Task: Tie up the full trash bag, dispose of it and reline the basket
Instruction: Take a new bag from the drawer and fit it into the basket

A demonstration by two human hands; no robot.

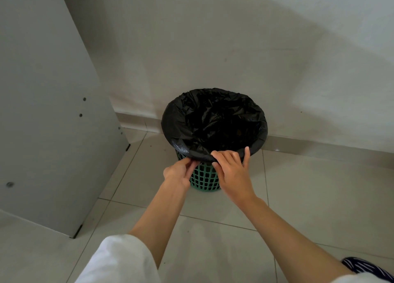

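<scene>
At the near rim of the green plastic lattice basket, the left hand pinches the folded edge of the black plastic trash bag; the right hand grips it with curled fingers.

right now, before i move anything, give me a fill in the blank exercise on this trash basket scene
1. The trash bag lining the basket is ____ in colour.
2. The basket's lattice wall is ____.
3. The bag's edge is folded ____ the basket's rim.
4. The left hand and right hand pinch that edge on the basket's ____ side, not the far one.

Missing words: black; green; over; near
</scene>
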